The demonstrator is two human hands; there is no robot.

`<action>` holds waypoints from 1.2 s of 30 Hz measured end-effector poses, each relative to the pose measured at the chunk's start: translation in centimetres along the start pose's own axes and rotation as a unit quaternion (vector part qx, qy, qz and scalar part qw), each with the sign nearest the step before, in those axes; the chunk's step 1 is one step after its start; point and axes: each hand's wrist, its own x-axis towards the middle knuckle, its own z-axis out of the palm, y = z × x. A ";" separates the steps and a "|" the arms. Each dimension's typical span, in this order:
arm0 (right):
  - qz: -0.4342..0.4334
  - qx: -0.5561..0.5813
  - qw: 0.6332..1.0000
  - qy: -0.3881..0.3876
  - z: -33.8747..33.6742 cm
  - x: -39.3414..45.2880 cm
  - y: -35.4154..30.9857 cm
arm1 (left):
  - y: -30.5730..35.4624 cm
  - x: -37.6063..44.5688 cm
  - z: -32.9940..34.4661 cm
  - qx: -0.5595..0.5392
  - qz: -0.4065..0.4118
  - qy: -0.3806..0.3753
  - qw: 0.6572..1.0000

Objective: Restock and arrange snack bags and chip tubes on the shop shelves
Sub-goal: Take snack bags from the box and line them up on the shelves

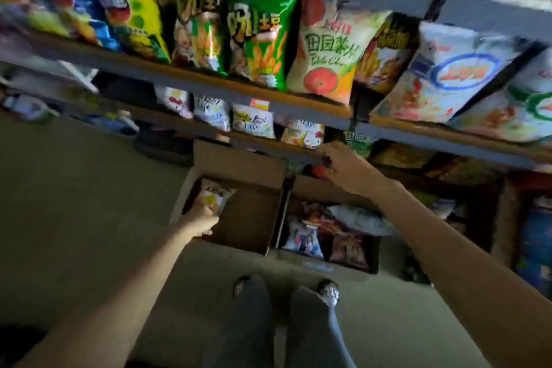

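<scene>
While the left hand (pixel 200 215) reaches into the left cardboard box (pixel 248 218) on the floor, its fingers are curled round the lower edge of a small yellow-and-white snack bag (pixel 215 196), which stands against the box's far left wall. That bag appears to be the only item in this box. Judged from this, the step in hand is lifting the bag out for shelving. To do it well, the grip should take the sealed edge rather than the puffed body, and the bag should come straight up clear of the box flap (pixel 239 163) before it swings toward the shelf.

The right hand (pixel 348 169) is held at the edge of the lower shelf (pixel 298 152), just above the boxes. Its fingers are bent round something small, dark and red; what that is cannot be told through the blur. It lies well apart from the bag.

Small bags (pixel 253 122) stand along that lower shelf. The right-hand box (pixel 328 236) holds several mixed bags. Large chip bags (pixel 257 39) fill the upper shelf (pixel 209 81).
</scene>
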 end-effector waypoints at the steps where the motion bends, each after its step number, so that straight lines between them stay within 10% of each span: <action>1: 0.029 0.009 0.999 -0.025 1.7 0.8 0.0 | -1.3 0.6 -0.5 -0.013 -0.009 0.005 1.000; 11: 0.114 0.046 0.967 -0.221 20.3 10.2 0.6 | -5.1 10.9 3.2 -0.047 0.036 0.037 0.998; 27: 0.078 0.083 0.978 -0.172 61.6 47.7 -0.7 | -24.3 48.1 15.2 -0.123 0.088 0.192 0.970; 36: -0.053 -0.150 0.985 -0.069 57.8 44.6 -3.0 | -23.6 45.4 14.9 -0.206 0.069 0.230 0.949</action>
